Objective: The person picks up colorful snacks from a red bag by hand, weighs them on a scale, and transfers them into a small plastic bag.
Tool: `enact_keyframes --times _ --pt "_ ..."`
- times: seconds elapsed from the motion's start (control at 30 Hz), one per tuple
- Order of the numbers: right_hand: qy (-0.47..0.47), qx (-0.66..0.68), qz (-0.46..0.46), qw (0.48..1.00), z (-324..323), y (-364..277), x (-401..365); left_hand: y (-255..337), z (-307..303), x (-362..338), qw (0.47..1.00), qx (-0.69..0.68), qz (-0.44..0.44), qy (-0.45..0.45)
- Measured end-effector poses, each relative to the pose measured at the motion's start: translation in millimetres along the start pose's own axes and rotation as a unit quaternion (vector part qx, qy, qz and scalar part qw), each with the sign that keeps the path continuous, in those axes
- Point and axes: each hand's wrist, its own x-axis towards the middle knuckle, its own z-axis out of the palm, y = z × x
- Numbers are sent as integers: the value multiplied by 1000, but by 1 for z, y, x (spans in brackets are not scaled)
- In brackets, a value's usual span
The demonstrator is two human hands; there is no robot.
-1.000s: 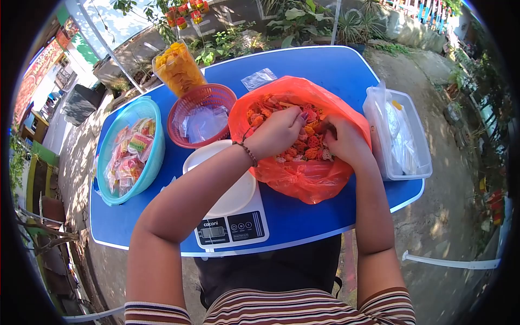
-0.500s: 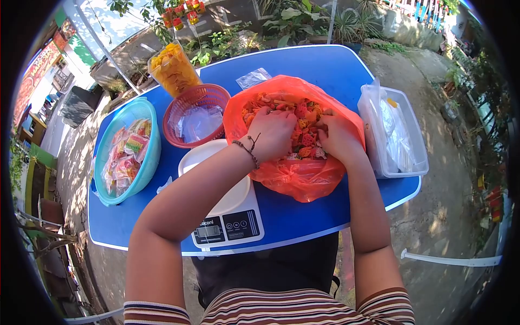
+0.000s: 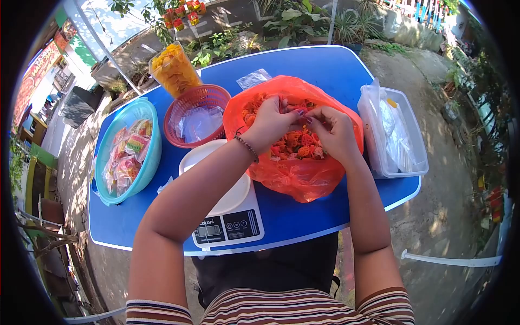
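An orange-red plastic bag [image 3: 303,181] lies wide open on the table, full of small red and orange crinkly pieces [image 3: 298,145] that look like dry snacks. Over its contents, my left hand [image 3: 272,123] has its thumb and fingers pinched together. My right hand [image 3: 334,131] pinches too, its fingertips almost meeting those of the left. Whatever lies between the fingertips is too small to make out. Below my left forearm stands a white kitchen scale [image 3: 250,219] with a round white plate [image 3: 238,197] on it, partly covered by the arm.
On the blue table [image 3: 309,59] stand a turquoise basin [image 3: 154,157] of packed sachets, a red basket [image 3: 203,93] with clear plastic bags, and a tub of yellow chips [image 3: 174,70]. A clear bin [image 3: 420,157] holding plastic bags is at the right. A flat plastic bag [image 3: 253,79] lies behind.
Both hands have lifted from among the snack pieces and come closer together above them. Their fingertips now pinch near each other. The containers have stayed in place.
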Motion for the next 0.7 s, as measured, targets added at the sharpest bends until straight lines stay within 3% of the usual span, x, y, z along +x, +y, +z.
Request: enact_keyframes --times 0.07,0.17,0.27,0.47,0.57,0.7 --pt "28 -61 2 998 -5 -1 1 1 -10 2 1000 10 -20 -4" --pt "-65 -163 17 984 -4 9 0 -7 -17 6 999 32 9 -4" --pt "-51 -243 13 969 10 5 -3 -9 -16 4 997 76 20 -5" --pt "-91 -263 -50 959 11 14 3 -28 -22 12 991 131 34 -14" --pt "-26 -288 -75 954 20 17 2 -31 -23 14 992 123 34 -15" --pt "-45 -291 -45 955 23 13 2 -46 -28 22 980 187 70 5"
